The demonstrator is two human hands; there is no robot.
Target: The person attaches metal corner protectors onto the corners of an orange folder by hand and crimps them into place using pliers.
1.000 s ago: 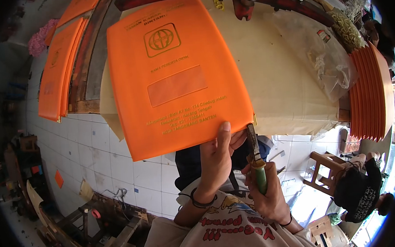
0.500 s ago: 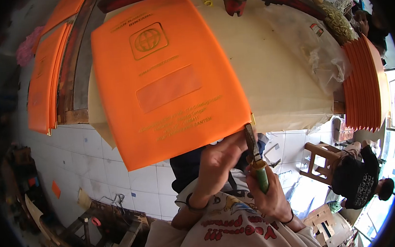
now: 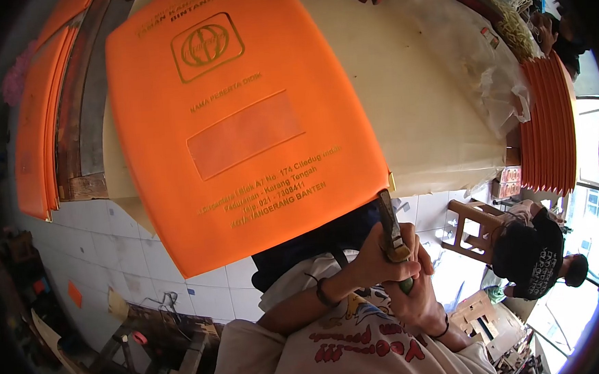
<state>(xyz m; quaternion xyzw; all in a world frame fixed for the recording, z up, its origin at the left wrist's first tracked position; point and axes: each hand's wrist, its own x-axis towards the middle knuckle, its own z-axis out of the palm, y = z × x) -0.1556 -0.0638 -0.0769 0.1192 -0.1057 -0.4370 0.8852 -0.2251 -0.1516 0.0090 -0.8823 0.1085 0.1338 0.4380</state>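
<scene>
A large orange folder (image 3: 242, 142) with gold lettering lies on the table, its near edge jutting out over my lap. At its near right corner sits a small gold metal corner piece (image 3: 392, 180). The jaws of a pair of pliers (image 3: 388, 216) with green grips are at that corner. My right hand (image 3: 416, 302) is closed round the grips from below. Wrapped over the pliers just above it is my left hand (image 3: 376, 259), also closed. Between them the hands hide most of the grips.
Orange folders (image 3: 39, 127) are stacked at the left, and a tall row of orange folders (image 3: 549, 124) stands at the right. A clear plastic bag (image 3: 470, 60) lies on the brown paper (image 3: 405, 112). Another person (image 3: 530, 255) sits by a wooden stool (image 3: 470, 231) at the right.
My left hand has moved from the folder's near edge onto the pliers, joining my right hand. The folder appears shifted slightly left and nearer in view.
</scene>
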